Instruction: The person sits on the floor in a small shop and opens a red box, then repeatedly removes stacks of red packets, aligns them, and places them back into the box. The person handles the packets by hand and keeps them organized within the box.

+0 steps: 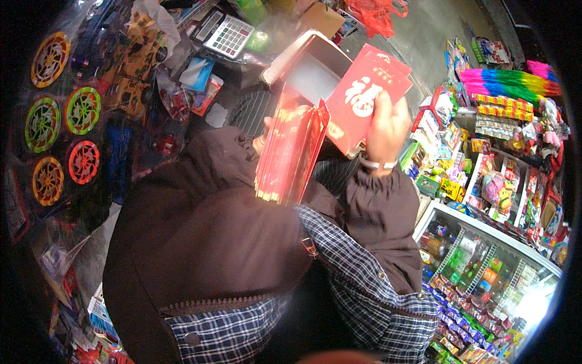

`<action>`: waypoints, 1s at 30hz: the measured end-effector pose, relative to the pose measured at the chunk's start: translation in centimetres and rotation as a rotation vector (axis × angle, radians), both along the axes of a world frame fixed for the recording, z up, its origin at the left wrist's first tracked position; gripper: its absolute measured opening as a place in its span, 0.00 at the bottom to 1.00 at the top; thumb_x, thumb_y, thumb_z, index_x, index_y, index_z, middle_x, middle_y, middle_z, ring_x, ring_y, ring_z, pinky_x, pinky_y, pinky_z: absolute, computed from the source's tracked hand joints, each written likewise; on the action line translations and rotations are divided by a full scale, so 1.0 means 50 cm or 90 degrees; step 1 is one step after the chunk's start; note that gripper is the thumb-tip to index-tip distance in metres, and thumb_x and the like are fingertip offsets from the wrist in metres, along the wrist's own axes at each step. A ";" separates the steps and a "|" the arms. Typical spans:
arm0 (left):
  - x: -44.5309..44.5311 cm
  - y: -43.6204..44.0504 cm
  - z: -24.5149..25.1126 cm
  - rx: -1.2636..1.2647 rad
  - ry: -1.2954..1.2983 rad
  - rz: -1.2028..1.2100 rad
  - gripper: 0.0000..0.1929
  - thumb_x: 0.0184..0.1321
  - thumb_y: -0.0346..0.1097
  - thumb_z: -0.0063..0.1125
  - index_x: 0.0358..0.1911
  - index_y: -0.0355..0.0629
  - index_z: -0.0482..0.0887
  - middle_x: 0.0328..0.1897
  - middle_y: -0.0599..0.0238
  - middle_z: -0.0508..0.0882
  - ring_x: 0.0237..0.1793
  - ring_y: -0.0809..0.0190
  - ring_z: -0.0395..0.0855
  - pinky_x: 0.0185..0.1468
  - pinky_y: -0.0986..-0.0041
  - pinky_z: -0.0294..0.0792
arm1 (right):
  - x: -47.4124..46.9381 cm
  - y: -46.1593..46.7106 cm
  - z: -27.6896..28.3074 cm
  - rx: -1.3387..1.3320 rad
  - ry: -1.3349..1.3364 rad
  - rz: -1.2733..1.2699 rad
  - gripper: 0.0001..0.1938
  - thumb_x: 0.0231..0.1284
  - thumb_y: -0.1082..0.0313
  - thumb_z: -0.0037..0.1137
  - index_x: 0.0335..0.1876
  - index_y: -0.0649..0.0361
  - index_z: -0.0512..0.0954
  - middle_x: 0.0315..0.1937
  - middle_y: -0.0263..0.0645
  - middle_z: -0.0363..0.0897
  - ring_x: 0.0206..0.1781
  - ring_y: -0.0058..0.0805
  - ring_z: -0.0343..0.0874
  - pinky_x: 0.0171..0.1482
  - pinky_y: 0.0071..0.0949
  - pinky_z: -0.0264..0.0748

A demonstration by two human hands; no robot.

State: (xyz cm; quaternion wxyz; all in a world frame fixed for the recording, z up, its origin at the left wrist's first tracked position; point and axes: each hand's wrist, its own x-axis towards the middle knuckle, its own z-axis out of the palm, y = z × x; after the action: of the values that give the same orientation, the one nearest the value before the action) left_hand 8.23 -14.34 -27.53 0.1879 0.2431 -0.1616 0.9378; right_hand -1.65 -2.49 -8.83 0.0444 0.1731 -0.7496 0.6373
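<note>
In my left hand (261, 136) is a thick stack of red paper envelopes (291, 145), their edges turned towards me; most of that hand is hidden behind the stack and the brown sleeve. My right hand (388, 129), with a pale bracelet at the wrist, grips a few red envelopes (363, 82) bearing a large white character. Behind both hands lies an open box (313, 68) with a whitish inside, tilted over my striped trousers. The held envelopes partly cover its right side.
A desktop calculator (228, 36) lies beyond the box, with a red plastic bag (375, 13) farther right. Packaged goods (448, 168) and a glass-fronted drinks cooler (482, 268) stand at the right. Round colourful wheels (82, 110) hang at the left.
</note>
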 end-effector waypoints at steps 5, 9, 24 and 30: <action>0.000 -0.009 -0.008 0.017 0.024 0.009 0.57 0.49 0.73 0.56 0.72 0.38 0.45 0.65 0.38 0.69 0.64 0.37 0.68 0.67 0.43 0.58 | -0.107 -0.015 -0.088 0.127 -0.088 0.008 0.11 0.67 0.71 0.44 0.46 0.68 0.76 0.36 0.40 0.82 0.36 0.22 0.78 0.40 0.25 0.73; 0.003 -0.023 -0.002 0.055 0.021 -0.007 0.57 0.50 0.71 0.58 0.72 0.38 0.44 0.67 0.41 0.67 0.66 0.40 0.67 0.70 0.45 0.53 | -0.149 -0.046 -0.132 0.145 -0.046 0.047 0.11 0.63 0.68 0.46 0.40 0.68 0.77 0.33 0.39 0.81 0.35 0.24 0.77 0.40 0.29 0.72; -0.014 -0.017 0.013 0.109 0.043 -0.016 0.58 0.48 0.64 0.66 0.72 0.39 0.43 0.65 0.39 0.67 0.66 0.39 0.66 0.66 0.44 0.61 | -0.203 -0.068 -0.096 0.339 -0.067 0.053 0.12 0.55 0.67 0.50 0.39 0.67 0.78 0.33 0.53 0.83 0.38 0.45 0.84 0.43 0.37 0.76; -0.008 -0.019 0.005 0.015 0.034 -0.006 0.58 0.51 0.71 0.56 0.71 0.34 0.42 0.61 0.38 0.71 0.60 0.41 0.74 0.64 0.49 0.65 | -0.177 -0.026 -0.132 0.249 -0.055 0.015 0.14 0.55 0.68 0.53 0.44 0.67 0.78 0.35 0.47 0.83 0.37 0.33 0.83 0.42 0.31 0.76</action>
State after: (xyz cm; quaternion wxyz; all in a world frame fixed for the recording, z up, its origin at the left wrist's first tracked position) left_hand 7.83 -15.28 -27.26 0.1940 0.2691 -0.1687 0.9282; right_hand -10.50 -3.80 -15.45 -0.0297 0.1598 -0.8584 0.4865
